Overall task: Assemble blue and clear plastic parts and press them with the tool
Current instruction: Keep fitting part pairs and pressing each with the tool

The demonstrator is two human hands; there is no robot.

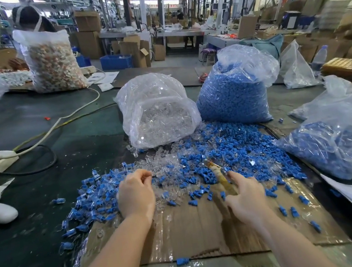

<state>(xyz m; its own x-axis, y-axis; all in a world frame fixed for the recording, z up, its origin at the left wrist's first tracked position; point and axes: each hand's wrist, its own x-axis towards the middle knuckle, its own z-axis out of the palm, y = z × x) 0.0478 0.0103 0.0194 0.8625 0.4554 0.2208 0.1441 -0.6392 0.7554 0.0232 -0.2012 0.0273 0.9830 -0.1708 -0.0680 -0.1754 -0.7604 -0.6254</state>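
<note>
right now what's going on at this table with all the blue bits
A person is putting small plastic parts together on a sheet of cardboard. The left hand pinches a small clear piece above the loose pile of blue and clear parts. The right hand grips a yellowish tool that points into the pile. Behind stand a bag of clear parts and a bag of blue parts.

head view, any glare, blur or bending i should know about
Head view: wide-angle bending curves the edges and stretches the forearms; glare on the clear parts bag and blue parts bag; the tool at the right hand looks motion-smeared; the factory background is soft.
</note>
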